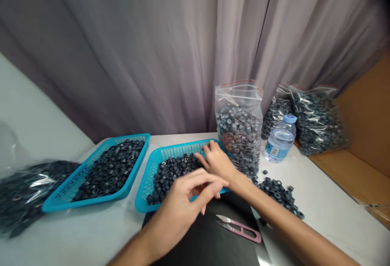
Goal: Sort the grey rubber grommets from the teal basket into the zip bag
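My left hand (193, 195) is in front of the middle blue basket (141, 195), its thumb and fingers pressed together. Whatever may be between those fingertips is hidden. Over the same basket's back right part is my right hand (217, 160), with fingers bent and apart, and no object shows in it. Small dark grey ring-like pieces (170, 172) fill much of this basket. Right behind my right hand stands a clear zip bag (239, 128) of similar pieces. Pink-handled thread snips (240, 230) lie on a black mat (210, 241) below my hands.
To the left is another blue basket (126, 191) of dark pieces, beside a plastic bag (30, 193). Loose pieces (280, 195) lie in a pile at right. Behind them stand a water bottle (280, 140) and filled bags (319, 122) by cardboard (365, 115). A grey curtain (152, 55) hangs behind.
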`<state>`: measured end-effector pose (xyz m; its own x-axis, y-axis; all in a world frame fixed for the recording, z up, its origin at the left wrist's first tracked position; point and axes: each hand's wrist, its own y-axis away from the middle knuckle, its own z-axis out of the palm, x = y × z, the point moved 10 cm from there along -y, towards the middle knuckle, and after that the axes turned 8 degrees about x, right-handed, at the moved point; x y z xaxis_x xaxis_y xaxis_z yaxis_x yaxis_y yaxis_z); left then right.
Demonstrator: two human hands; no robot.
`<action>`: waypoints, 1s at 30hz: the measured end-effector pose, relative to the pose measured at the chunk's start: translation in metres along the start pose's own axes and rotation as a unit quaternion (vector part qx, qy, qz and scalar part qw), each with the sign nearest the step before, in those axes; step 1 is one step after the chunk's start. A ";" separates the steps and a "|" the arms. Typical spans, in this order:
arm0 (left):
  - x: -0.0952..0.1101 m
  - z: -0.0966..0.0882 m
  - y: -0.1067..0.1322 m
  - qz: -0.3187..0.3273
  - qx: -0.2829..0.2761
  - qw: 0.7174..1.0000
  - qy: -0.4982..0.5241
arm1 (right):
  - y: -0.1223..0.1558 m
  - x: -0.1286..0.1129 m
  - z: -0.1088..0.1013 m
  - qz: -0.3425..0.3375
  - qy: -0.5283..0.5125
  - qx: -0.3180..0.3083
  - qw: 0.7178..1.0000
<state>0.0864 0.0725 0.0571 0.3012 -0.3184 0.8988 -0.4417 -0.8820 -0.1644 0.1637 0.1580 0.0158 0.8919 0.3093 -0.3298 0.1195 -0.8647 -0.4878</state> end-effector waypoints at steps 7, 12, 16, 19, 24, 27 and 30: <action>-0.073 0.000 0.029 -0.087 0.011 0.985 0.148 | 0.044 -0.001 -0.079 -0.041 -0.086 0.152 0.984; -0.074 0.004 0.027 -0.120 -0.019 0.965 0.232 | 0.140 -0.019 -0.047 -0.154 -0.077 -0.043 0.984; -0.077 0.009 0.030 -0.162 -0.018 0.937 0.308 | 0.174 -0.003 -0.032 -0.116 -0.028 -0.081 0.990; -0.076 0.012 0.035 -0.193 -0.006 0.918 0.346 | 0.175 0.008 -0.021 -0.107 -0.007 -0.072 0.992; -0.077 0.016 0.038 -0.216 0.013 0.908 0.358 | 0.169 0.020 -0.023 -0.054 -0.073 -0.002 0.996; -0.084 0.017 0.039 -0.223 0.034 0.907 0.355 | 0.170 0.032 -0.028 0.066 -0.243 0.015 0.968; -0.089 0.019 0.041 -0.227 0.047 0.909 0.347 | 0.178 0.043 -0.027 0.183 -0.349 0.036 0.918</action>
<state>0.0574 0.0583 -0.0371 -0.1856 0.3519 0.9174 -0.3215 -0.9040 0.2818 0.2349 0.0067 -0.0636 0.3671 0.2042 -0.9075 -0.1843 -0.9403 -0.2862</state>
